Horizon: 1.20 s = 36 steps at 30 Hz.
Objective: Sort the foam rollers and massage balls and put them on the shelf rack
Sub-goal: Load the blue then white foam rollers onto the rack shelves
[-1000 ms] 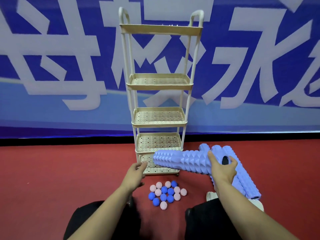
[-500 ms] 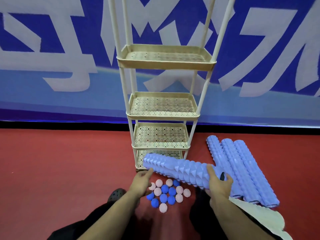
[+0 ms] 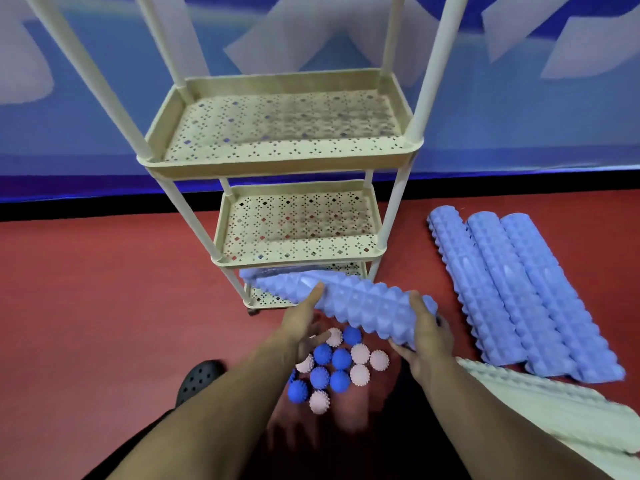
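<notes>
Sliding the held foam roller (image 3: 349,304) onto the shelf rack (image 3: 280,161) looks like the step in hand. The right hand (image 3: 427,336) wraps the roller's near end, fingers curled under and thumb over the top. The left hand (image 3: 301,320) lies along the roller's front side with fairly straight fingers, steadying more than gripping. The roller points toward 10 o'clock, its far tip over the lowest tray, under the second tray from the bottom.

To do it well, I judge the roller should be turned parallel to the tray's long side before it goes in. Pointing as it does, it would likely catch on the front posts. The left hand can guide the tip between the posts while the right pushes from behind.

Three more rollers (image 3: 519,296) lie side by side on the floor at 3 o'clock. The massage balls (image 3: 336,365), blue and pink, sit clustered at 6 o'clock, just below the hands.

Compared with half a second ago, the view has come closer and lower to the rack. The left hand, then short of the roller, now touches it, and the roller's tip has reached in beneath the tray.
</notes>
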### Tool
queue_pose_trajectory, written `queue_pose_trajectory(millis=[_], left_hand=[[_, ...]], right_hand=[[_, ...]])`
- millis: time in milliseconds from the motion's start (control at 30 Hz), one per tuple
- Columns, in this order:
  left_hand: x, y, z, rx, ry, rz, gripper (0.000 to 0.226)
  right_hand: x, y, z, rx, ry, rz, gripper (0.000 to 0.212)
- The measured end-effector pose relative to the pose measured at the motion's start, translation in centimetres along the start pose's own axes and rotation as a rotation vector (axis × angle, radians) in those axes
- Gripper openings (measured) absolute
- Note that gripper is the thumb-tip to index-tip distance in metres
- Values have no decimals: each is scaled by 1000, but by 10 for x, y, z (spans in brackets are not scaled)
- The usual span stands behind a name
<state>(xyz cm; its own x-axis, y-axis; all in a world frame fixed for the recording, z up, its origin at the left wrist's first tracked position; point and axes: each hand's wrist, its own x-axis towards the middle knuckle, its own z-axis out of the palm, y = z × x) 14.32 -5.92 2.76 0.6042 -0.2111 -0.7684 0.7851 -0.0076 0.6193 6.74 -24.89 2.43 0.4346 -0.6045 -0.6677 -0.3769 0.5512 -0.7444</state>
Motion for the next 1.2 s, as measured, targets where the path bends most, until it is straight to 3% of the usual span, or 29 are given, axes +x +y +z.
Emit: queue_pose_trajectory(millis=[233,433,533,600,633,733,833,933,1067,1133,1200], left_hand=[[64,-2,-7,-281,34,-66,54],[94,2,-10,-239,146,-10,42],[102,5,-15,-216,181,9,31],[109,3,-24,-248,192,23,39],[111,3,-29,-254,193,26,45],[106,1,-47,-95,112,14,48],[95,-7,-84,302,-3,-79,42],[103,-8,-147,581,78,-141,70],[117,21,-212,699,404,79,132],[123,37,-228,726,379,216,150],[133,49,-238,778,290,338,149]], right_hand=[[35,34,24,16,-96,57,55],[50,57,37,67,-113,69,61],[55,68,45,68,-111,123,83],[56,73,49,63,-129,177,91],[57,75,51,51,-148,186,85],[60,79,57,54,-163,163,57],[63,83,61,51,-138,120,58],[69,81,60,34,-140,85,63],[75,75,56,8,-193,62,44],[79,79,54,-16,-214,51,41],[82,82,54,-40,-211,41,43]])
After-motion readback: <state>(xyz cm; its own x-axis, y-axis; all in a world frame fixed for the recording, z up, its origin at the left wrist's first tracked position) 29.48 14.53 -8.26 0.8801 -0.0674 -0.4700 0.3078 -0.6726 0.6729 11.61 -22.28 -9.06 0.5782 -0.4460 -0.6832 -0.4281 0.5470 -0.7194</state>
